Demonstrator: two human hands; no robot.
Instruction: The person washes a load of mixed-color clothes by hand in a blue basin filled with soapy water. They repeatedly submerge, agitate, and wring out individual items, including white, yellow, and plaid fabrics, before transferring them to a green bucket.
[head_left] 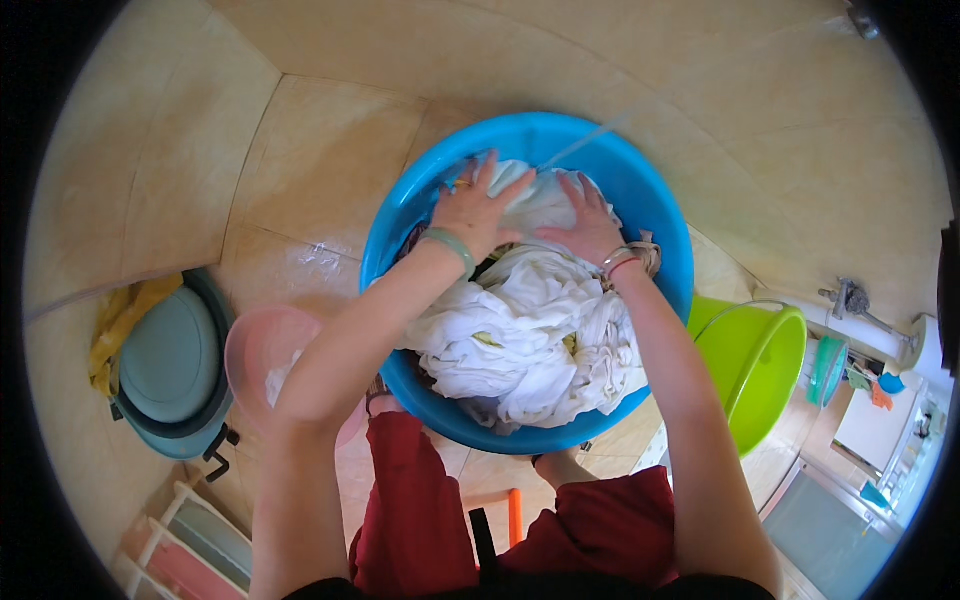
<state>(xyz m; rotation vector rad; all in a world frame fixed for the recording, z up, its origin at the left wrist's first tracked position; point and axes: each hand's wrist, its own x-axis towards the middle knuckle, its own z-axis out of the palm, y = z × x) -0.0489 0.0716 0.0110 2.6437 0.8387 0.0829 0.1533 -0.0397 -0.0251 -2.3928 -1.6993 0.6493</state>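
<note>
A large blue tub point(655, 205) on the tiled floor holds a heap of white laundry point(540, 320), with darker cloth showing at the edges. Both hands reach into its far half. My left hand point(480, 208), with a pale green bangle at the wrist, lies spread on the wet white cloth. Beside it my right hand point(585, 222) rests on the same cloth, fingers apart, wearing a silver bangle and a red string. Neither hand grips the fabric visibly. A thin stream of water point(590, 135) slants in from the upper right and meets the tub between the hands.
A green bucket point(775, 375) stands right of the tub. To the left are a pink basin point(250, 345) and a grey-green lidded container point(165, 355) with a yellow cloth point(120, 335). A wall tap point(850, 297) and a white shelf point(155, 545) are farther out.
</note>
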